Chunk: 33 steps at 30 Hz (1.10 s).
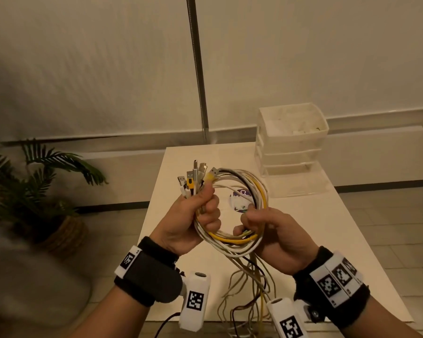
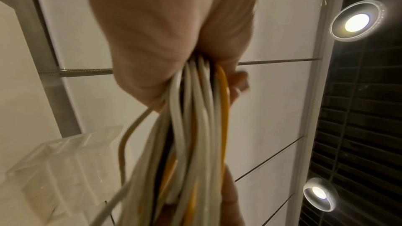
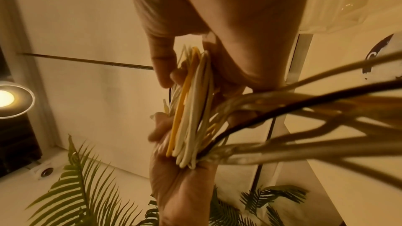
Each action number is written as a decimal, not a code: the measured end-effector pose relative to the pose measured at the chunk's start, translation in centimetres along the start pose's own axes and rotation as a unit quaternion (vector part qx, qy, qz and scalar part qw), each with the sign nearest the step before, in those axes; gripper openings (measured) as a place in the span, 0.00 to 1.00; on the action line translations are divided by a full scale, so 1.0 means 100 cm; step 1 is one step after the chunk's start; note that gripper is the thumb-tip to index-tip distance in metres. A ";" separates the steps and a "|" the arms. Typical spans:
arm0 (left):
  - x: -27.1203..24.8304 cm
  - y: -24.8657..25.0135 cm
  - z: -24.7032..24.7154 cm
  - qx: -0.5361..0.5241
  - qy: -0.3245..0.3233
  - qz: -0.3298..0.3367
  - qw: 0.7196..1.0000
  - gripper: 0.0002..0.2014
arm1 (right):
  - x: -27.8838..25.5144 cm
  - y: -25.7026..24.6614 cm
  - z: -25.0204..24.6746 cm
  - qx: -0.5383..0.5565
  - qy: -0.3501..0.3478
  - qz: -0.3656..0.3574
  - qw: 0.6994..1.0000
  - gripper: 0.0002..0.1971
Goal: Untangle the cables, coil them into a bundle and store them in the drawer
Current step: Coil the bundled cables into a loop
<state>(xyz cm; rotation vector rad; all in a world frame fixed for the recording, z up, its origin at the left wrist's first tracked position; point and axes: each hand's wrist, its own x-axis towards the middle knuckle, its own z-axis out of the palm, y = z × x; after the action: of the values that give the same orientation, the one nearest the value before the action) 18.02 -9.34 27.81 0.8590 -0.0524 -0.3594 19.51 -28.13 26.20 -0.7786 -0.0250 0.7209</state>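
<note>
Head view: left hand fists the cables by the plugs, right hand pinches the coil's near side, above the worktop. Risk: loose tails below w/ no grip may snag, unwinding loops.

Left hand and right hand raised side by side, fingers curled tight.

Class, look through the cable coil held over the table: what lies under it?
Under the coil, a round purple-and-white sticker lies on the table. The cables and right hand cover part of it, so its design is unreadable.
</note>
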 end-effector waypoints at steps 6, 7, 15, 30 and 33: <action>0.003 -0.003 -0.005 -0.046 -0.031 0.019 0.998 0.18 | -0.002 0.002 -0.010 -0.050 -0.047 -0.004 0.998 0.13; 0.002 -0.001 -0.003 -0.033 -0.012 0.025 0.999 0.18 | -0.001 0.004 -0.013 -0.065 -0.058 -0.005 0.996 0.19; 0.008 0.036 0.014 0.090 0.128 0.106 0.982 0.17 | 0.000 0.040 0.001 -0.467 -0.058 0.046 0.881 0.11; -0.023 0.072 -0.018 0.180 0.260 0.182 0.931 0.14 | -0.032 0.013 -0.035 -0.715 0.002 -0.087 0.694 0.14; -0.025 0.072 -0.024 0.208 0.237 0.151 0.937 0.10 | -0.043 0.005 -0.025 -0.747 -0.030 -0.096 0.657 0.15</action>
<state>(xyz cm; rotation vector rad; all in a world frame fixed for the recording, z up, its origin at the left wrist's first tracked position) 18.24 -2.48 31.86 1.3189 0.1920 0.1644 16.66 -32.08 25.09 -2.3024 -0.8576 0.3809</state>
